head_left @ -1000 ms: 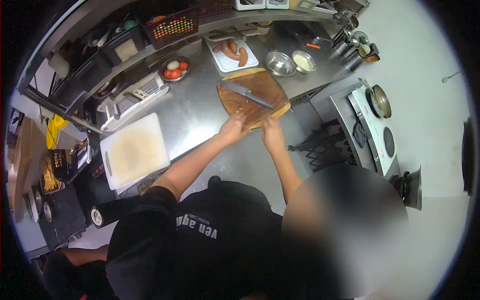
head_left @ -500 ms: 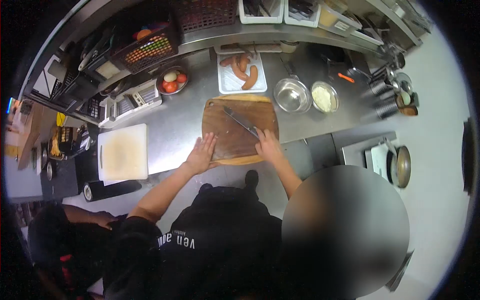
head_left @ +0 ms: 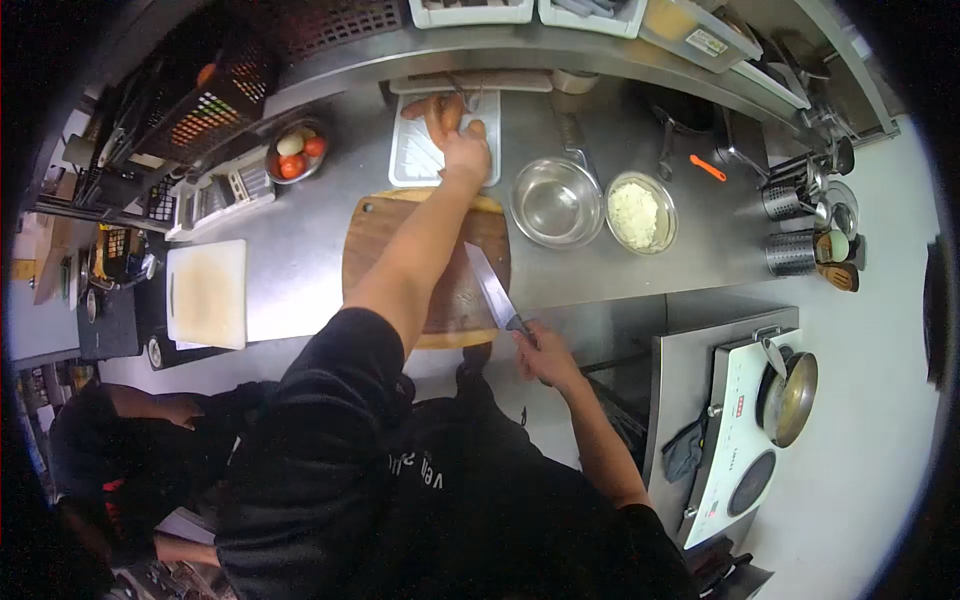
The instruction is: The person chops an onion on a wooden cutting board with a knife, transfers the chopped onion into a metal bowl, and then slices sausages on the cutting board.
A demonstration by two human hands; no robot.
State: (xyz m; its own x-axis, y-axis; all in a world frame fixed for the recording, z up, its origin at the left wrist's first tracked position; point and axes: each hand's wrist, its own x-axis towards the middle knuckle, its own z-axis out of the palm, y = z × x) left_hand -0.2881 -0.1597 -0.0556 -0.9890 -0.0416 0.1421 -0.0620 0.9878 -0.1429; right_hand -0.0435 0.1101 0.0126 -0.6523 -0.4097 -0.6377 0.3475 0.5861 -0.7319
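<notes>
My left hand reaches over the white tray at the back and closes on a sausage at the tray's right side. Other sausages lie beside it in the tray. In my right hand is the handle of a knife, its blade pointing up and left over the right part of the wooden cutting board. My left forearm crosses above that board and hides part of it.
Right of the tray stand a metal bowl and a bowl of white crumbly food. A vegetable bowl and a white board are at left. Another person is at lower left; a pan is at right.
My left hand has gone from the board's front left edge to the sausages in the tray. My right hand has lifted the knife and drawn it toward the front right. The view has shifted.
</notes>
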